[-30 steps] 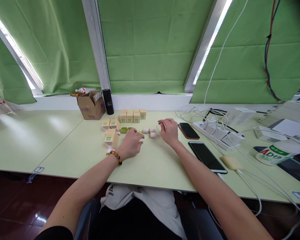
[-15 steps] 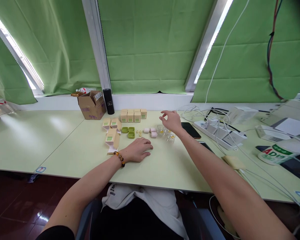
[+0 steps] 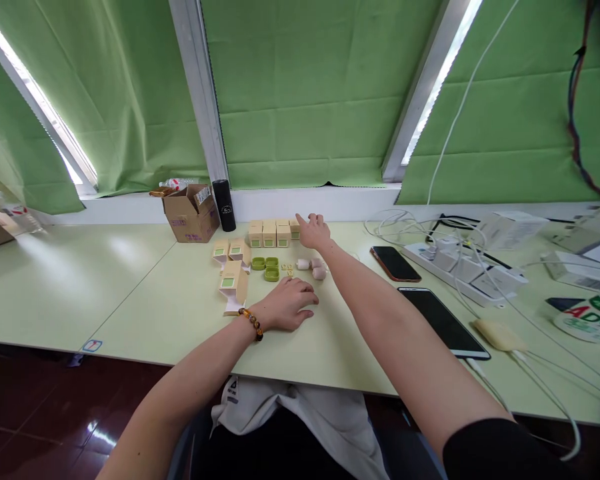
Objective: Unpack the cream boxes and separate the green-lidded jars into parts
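Note:
My left hand (image 3: 289, 303), a bead bracelet at its wrist, rests on the table with fingers apart and nothing in them. Just beyond it are green trays (image 3: 272, 274), tiny yellowish pieces (image 3: 287, 268) and pale pink cylinders (image 3: 319, 273). My right hand (image 3: 314, 231) reaches to the right end of a row of small beige boxes (image 3: 269, 233). Its fingers are spread beside the end box (image 3: 295, 229), which it partly hides; I cannot tell if they touch. Beige cartons with opened flaps (image 3: 234, 281) stand left of the trays. My right forearm mostly covers the clear plastic pieces.
At the back left are a cardboard box (image 3: 191, 215) and a black tumbler (image 3: 224, 205). To the right lie a phone (image 3: 395, 263), a tablet (image 3: 443, 321), a power strip (image 3: 463, 272) with plugs and loose cables, and a white bottle (image 3: 587, 320).
My right hand has moved left from above the clear plastic pieces to the end of the beige box row. My left hand stays on the table; the view has shifted slightly.

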`<action>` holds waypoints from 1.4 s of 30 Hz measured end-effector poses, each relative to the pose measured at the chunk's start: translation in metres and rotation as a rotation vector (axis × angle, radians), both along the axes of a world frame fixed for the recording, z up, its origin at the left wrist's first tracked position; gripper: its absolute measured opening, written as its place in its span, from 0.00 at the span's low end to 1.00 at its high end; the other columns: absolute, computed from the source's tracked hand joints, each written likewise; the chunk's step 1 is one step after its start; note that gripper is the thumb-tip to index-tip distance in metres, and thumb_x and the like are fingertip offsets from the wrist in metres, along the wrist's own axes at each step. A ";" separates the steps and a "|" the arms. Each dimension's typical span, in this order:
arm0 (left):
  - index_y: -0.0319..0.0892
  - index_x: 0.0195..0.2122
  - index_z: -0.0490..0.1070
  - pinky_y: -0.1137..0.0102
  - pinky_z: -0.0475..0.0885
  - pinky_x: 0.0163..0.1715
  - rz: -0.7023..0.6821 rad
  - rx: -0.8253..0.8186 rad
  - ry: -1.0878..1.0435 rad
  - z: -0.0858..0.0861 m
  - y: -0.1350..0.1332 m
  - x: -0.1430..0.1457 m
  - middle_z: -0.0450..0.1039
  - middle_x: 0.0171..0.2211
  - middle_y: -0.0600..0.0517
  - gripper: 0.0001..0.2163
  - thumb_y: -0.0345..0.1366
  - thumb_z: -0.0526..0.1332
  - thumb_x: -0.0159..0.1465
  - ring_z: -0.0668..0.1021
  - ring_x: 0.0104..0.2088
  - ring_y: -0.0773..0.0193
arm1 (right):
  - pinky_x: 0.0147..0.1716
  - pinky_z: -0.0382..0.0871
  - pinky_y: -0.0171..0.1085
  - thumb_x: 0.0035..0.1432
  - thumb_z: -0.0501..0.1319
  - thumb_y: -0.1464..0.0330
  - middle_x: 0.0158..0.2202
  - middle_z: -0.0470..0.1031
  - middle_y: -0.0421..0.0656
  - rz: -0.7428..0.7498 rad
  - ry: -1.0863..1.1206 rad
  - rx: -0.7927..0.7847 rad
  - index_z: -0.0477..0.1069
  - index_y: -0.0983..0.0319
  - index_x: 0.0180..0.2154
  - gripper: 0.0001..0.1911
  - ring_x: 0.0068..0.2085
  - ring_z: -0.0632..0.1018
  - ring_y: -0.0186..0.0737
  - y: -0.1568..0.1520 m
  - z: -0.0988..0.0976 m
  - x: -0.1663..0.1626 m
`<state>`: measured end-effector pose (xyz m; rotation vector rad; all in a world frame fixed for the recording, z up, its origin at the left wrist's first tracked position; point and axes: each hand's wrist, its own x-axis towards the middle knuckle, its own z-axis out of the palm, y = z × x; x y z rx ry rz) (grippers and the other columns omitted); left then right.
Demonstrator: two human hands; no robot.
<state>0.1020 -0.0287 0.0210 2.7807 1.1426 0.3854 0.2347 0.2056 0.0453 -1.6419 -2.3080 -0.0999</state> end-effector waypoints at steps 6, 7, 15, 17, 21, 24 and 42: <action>0.46 0.52 0.76 0.53 0.62 0.59 0.005 0.015 0.001 0.001 0.001 0.002 0.76 0.55 0.45 0.12 0.38 0.61 0.70 0.75 0.56 0.50 | 0.63 0.58 0.63 0.60 0.65 0.65 0.75 0.49 0.59 -0.031 0.027 -0.098 0.57 0.55 0.69 0.38 0.74 0.50 0.71 0.016 -0.001 -0.004; 0.46 0.52 0.76 0.53 0.62 0.59 0.005 0.019 0.001 0.001 0.001 0.002 0.76 0.55 0.45 0.12 0.38 0.61 0.70 0.75 0.56 0.50 | 0.64 0.57 0.63 0.61 0.65 0.65 0.75 0.50 0.58 -0.025 0.035 -0.100 0.61 0.56 0.67 0.35 0.75 0.49 0.70 0.016 -0.001 -0.004; 0.46 0.49 0.77 0.54 0.63 0.57 -0.003 0.038 -0.037 0.003 -0.002 0.001 0.77 0.53 0.46 0.09 0.37 0.61 0.71 0.75 0.55 0.51 | 0.53 0.69 0.49 0.65 0.60 0.69 0.54 0.76 0.57 -0.006 0.204 -0.049 0.65 0.61 0.58 0.20 0.59 0.73 0.56 -0.002 -0.011 -0.003; 0.45 0.49 0.76 0.54 0.63 0.58 0.014 0.053 -0.088 0.004 -0.002 -0.001 0.78 0.52 0.46 0.08 0.36 0.60 0.71 0.76 0.55 0.52 | 0.48 0.72 0.48 0.65 0.59 0.68 0.55 0.75 0.56 -0.022 0.256 -0.032 0.64 0.60 0.56 0.18 0.54 0.76 0.54 -0.006 -0.009 0.002; 0.44 0.48 0.75 0.54 0.67 0.58 0.137 0.132 -0.295 0.007 0.005 -0.010 0.78 0.50 0.47 0.08 0.33 0.61 0.69 0.76 0.55 0.52 | 0.47 0.73 0.46 0.62 0.63 0.65 0.53 0.76 0.51 0.035 0.538 0.022 0.63 0.59 0.55 0.21 0.49 0.78 0.48 -0.024 0.007 0.025; 0.44 0.48 0.73 0.56 0.70 0.57 0.289 0.227 -0.537 0.016 0.010 -0.018 0.78 0.48 0.47 0.09 0.29 0.60 0.68 0.76 0.53 0.54 | 0.44 0.75 0.44 0.56 0.69 0.61 0.45 0.77 0.44 0.250 0.851 -0.028 0.65 0.57 0.52 0.25 0.41 0.79 0.42 -0.061 0.019 0.044; 0.45 0.60 0.60 0.54 0.65 0.69 0.143 -0.514 -1.008 -0.007 0.023 -0.029 0.62 0.64 0.41 0.37 0.18 0.54 0.48 0.73 0.62 0.58 | 0.44 0.80 0.46 0.54 0.69 0.68 0.62 0.66 0.51 0.552 0.785 -0.131 0.61 0.54 0.63 0.37 0.56 0.74 0.50 -0.190 -0.063 0.073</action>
